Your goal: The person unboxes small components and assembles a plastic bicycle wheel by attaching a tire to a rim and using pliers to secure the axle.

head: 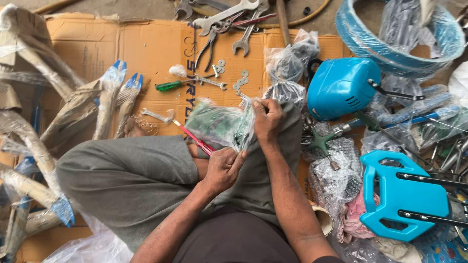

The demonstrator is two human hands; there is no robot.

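Mid-frame over flattened brown cardboard [146, 48]: left hand [223, 168] and right hand [267, 119] both pinching a clear plastic bag of green parts [219, 125].

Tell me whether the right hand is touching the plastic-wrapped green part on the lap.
Touching. The head view shows the right hand with its fingers closed over the top edge of the plastic-wrapped green part, with no gap; the left hand pinches its lower edge.
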